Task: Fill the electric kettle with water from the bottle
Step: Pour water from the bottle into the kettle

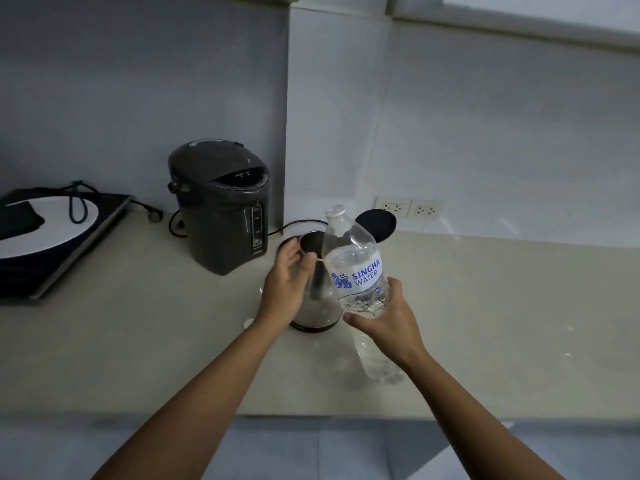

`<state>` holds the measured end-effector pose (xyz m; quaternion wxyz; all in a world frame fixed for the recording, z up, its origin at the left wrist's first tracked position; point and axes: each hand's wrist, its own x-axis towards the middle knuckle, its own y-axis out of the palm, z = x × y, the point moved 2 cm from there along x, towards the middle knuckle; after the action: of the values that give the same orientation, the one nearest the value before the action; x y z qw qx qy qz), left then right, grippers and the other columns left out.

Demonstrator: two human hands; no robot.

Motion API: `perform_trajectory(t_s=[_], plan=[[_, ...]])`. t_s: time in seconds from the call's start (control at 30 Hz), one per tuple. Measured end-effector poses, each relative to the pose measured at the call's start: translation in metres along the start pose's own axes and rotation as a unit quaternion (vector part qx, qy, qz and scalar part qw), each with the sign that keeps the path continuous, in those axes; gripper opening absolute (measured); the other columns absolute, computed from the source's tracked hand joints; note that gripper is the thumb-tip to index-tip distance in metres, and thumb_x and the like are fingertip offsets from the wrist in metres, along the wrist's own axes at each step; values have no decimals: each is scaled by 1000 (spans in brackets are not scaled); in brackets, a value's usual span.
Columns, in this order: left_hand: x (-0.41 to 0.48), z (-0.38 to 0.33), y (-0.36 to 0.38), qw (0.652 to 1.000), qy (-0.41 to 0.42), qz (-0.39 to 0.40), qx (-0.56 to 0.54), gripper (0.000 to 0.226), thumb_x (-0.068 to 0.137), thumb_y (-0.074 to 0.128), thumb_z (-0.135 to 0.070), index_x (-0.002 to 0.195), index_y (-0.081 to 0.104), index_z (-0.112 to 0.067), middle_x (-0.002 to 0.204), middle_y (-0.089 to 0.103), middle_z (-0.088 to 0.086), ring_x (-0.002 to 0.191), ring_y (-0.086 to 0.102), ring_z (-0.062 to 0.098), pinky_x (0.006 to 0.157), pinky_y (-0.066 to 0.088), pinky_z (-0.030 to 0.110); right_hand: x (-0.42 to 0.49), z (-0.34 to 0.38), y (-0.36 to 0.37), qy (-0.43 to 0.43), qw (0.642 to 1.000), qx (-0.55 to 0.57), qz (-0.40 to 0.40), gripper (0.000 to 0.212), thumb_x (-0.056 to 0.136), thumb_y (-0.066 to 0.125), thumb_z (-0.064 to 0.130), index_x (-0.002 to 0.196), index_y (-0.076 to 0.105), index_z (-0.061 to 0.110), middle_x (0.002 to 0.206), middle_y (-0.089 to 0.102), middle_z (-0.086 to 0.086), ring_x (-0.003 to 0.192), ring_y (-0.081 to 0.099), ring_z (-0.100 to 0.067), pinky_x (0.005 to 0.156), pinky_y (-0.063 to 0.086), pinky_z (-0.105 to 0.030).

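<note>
Pale countertop (138,341) meets a grey-white wall carrying two sockets (408,207). A dark hot-water dispenser (221,206) stands at the rear, left of the steel electric kettle (317,306) — lid (377,225) hinged open. The right hand (388,320) grasps the base of the capped water bottle (356,265), partly full, tilted, raised beside the kettle. The left hand (287,289) curls around the kettle's side. A second clear bottle (377,362) lies nearby.

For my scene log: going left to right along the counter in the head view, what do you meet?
Induction cooktop → dark thermo pot → left hand → Singha water bottle held in right hand → wall sockets.
</note>
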<state>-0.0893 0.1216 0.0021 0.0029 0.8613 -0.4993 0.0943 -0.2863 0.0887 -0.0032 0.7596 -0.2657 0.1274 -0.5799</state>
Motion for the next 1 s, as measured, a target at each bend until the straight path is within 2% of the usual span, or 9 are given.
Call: perform_trajectory(t_s=[0.07, 0.1, 0.2, 0.27, 0.37, 0.47, 0.67, 1.0], plan=[[5, 17, -3, 996, -26, -86, 10, 65, 90, 59, -42, 144, 36, -16, 148, 45, 4, 134, 44, 15, 103, 33, 23, 2, -4, -9, 10, 999, -28, 16, 72, 64, 89, 33, 114, 37, 34, 98, 61, 20, 85, 62, 2, 63, 44, -14], [8, 26, -4, 994, -42, -103, 19, 69, 88, 62, -42, 145, 34, -16, 149, 43, 4, 137, 41, 16, 106, 32, 25, 3, -5, -12, 15, 999, -41, 23, 73, 64, 89, 33, 114, 37, 35, 98, 62, 19, 84, 62, 1, 63, 45, -15], [20, 48, -1, 992, -92, -68, 58, 93, 78, 72, -48, 151, 21, -19, 157, 31, 3, 144, 29, 19, 114, 27, 33, 9, -12, -20, 36, 995, -86, 38, 74, 63, 88, 34, 118, 38, 35, 103, 65, 9, 87, 64, -14, 67, 47, -27], [28, 55, 5, 992, -110, -22, 60, 104, 74, 78, -43, 153, 14, -19, 157, 29, 3, 144, 29, 20, 110, 25, 29, 13, -16, -25, 49, 991, -119, 45, 81, 61, 87, 37, 126, 39, 31, 106, 66, 6, 91, 63, -20, 71, 49, -34], [39, 61, 11, 993, -107, 3, 45, 115, 70, 84, -32, 153, 6, -16, 151, 37, 5, 140, 36, 21, 106, 28, 25, 16, -17, -31, 59, 983, -167, 50, 86, 61, 85, 40, 131, 36, 31, 106, 65, 6, 92, 62, -23, 76, 54, -40], [44, 68, 11, 993, -106, 8, 57, 123, 65, 87, -31, 153, 1, -20, 153, 34, 5, 141, 35, 21, 110, 29, 30, 19, -16, -36, 73, 974, -205, 57, 90, 58, 82, 43, 133, 33, 34, 104, 64, 4, 93, 61, -24, 76, 54, -41], [43, 77, 14, 990, -95, -29, 104, 125, 54, 90, -42, 151, 14, -23, 152, 37, 3, 139, 37, 22, 113, 34, 38, 27, -8, -45, 86, 953, -282, 75, 102, 56, 81, 48, 141, 26, 41, 108, 65, -3, 101, 59, -29, 84, 53, -43], [34, 76, 23, 981, -74, -71, 163, 128, 50, 87, -54, 150, 14, -24, 146, 38, 8, 134, 40, 27, 106, 41, 43, 30, 1, -59, 88, 912, -392, 87, 101, 63, 80, 46, 144, 21, 43, 110, 65, -3, 105, 57, -29, 83, 51, -39]])
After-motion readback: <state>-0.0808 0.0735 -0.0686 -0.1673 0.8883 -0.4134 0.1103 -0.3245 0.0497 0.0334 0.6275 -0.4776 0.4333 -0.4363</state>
